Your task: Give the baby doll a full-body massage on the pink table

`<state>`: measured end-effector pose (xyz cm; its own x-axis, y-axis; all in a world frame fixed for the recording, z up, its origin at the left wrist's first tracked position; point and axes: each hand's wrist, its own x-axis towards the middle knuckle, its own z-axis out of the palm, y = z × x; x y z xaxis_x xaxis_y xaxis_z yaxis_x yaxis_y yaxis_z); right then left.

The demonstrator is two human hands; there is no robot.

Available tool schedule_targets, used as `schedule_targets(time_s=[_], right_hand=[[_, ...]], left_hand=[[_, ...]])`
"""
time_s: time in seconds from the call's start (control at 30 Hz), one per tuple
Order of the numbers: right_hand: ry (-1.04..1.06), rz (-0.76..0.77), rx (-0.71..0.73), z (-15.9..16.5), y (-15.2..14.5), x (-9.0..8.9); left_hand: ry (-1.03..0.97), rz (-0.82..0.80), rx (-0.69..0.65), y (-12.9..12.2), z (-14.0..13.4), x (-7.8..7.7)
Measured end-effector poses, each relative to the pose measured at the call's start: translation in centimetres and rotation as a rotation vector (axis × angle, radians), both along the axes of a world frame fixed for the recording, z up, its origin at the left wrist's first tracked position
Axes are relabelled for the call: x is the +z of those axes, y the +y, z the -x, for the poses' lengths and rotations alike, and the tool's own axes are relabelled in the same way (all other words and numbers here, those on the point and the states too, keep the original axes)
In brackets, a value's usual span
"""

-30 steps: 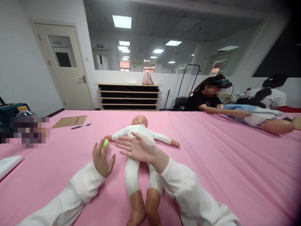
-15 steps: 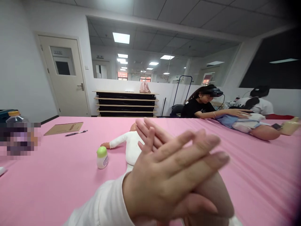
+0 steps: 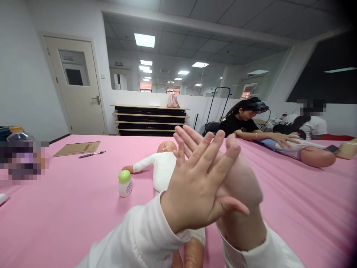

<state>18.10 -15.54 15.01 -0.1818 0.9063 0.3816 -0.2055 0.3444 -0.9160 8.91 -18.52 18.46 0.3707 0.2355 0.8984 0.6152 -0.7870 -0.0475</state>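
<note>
Palm against palm, my left hand [image 3: 195, 182] and my right hand [image 3: 242, 178] meet in front of me. The left lies nearer to the camera, its fingers spread and its thumb pointing right. Behind it, the right is partly covered, with its fingers stretched up to the left. Nothing shows between the palms, though their contact is hidden. Beneath and beyond them a baby doll [image 3: 164, 171] in white clothes lies on its back; my hands and sleeves hide much of its body. By the doll's outstretched hand stands a small white bottle with a green cap [image 3: 125, 183].
A pink cloth [image 3: 69, 212] covers the table. A brown notebook [image 3: 76, 149] and a pen [image 3: 92, 154] lie at the back left, near an orange-capped bottle [image 3: 21, 136]. At right, a person in black [image 3: 237, 123] touches another doll [image 3: 316, 156]; another person in white [image 3: 318, 126] sits beyond.
My left hand has turned so its fingers point more upward and spread wider, sliding against the right. The doll's head and legs show more now. The view has shifted slightly.
</note>
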Motion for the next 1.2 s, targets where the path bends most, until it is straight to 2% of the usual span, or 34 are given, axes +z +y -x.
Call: schedule_targets(time_s=[0.07,0.1,0.17,0.23,0.33,0.4,0.47,0.57,0.67,0.8,0.9,0.97,1.07,1.2], right_hand=[[0.263,-0.034,0.080,1.8,-0.7,0.5],[0.332,-0.014,0.197,2.7,-1.1,0.8],[0.364,0.101,0.463,4.0,-1.7,1.8],[0.341,0.199,0.604,4.1,-1.9,3.2],[0.291,0.220,0.547,2.8,-1.4,5.2],[0.276,0.187,0.480,2.0,-0.7,5.7],[0.275,0.112,0.389,1.7,0.5,5.6],[0.186,-0.018,0.257,1.9,3.7,4.1],[-0.010,-0.060,0.113,1.5,8.1,1.3],[-0.483,-0.166,-0.238,0.1,13.3,-4.2],[-0.743,-0.304,-0.181,-0.4,15.4,-8.0],[-0.826,-0.336,-0.139,-0.3,16.0,-9.7],[-0.938,-0.273,-0.194,0.0,16.0,-10.6],[-1.031,-0.126,-0.392,0.2,15.2,-10.1]], left_hand=[[0.040,-0.010,-0.022,0.3,0.4,0.2],[0.042,0.000,-0.022,0.6,0.8,0.3],[0.011,0.052,0.010,1.5,1.9,0.6],[-0.020,0.121,0.074,2.4,2.7,0.6],[-0.016,0.166,0.118,3.3,2.7,0.1],[0.024,0.160,0.064,3.4,2.0,-0.3],[0.053,0.133,-0.023,3.6,1.2,-0.7],[0.033,0.084,-0.097,5.4,1.0,-1.8],[-0.032,0.108,-0.089,9.0,1.7,-4.1],[-0.187,0.389,0.033,13.9,3.0,-8.7],[-0.159,0.568,0.079,15.8,3.8,-11.6],[-0.056,0.676,0.109,16.3,4.3,-12.8],[0.036,0.795,0.235,16.4,4.7,-13.5],[-0.071,0.789,0.507,16.2,4.6,-13.7]])
